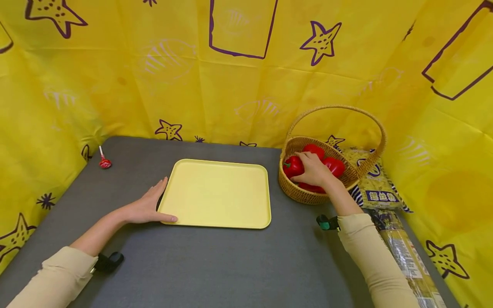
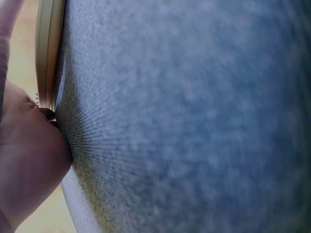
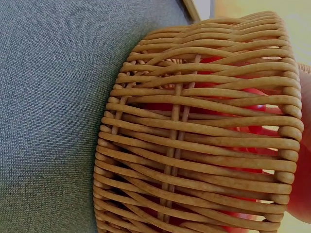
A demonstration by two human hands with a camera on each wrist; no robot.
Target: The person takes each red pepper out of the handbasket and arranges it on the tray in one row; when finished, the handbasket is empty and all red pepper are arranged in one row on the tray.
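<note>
My left hand (image 1: 144,208) rests at the near left corner of a pale yellow tray (image 1: 215,194), thumb on the front rim and straight fingers along the left side. The left wrist view shows this hand low on the table beside the tray edge (image 2: 49,53). My right hand (image 1: 315,172) reaches into a wicker basket (image 1: 298,195), its thumb and fingers around a red bell pepper (image 1: 291,167) at the left. Other red peppers (image 1: 334,167) lie beside and under the hand. In the right wrist view, the basket wall (image 3: 194,141) hides most of the grip.
The basket's tall handle (image 1: 335,107) arches above the peppers. Right of it lie a yellow food packet (image 1: 381,195) and a long clear-wrapped package (image 1: 404,252). A red lollipop (image 1: 105,163) lies at the far left of the grey table (image 1: 231,265). Yellow patterned cloth (image 1: 239,94) encloses the table.
</note>
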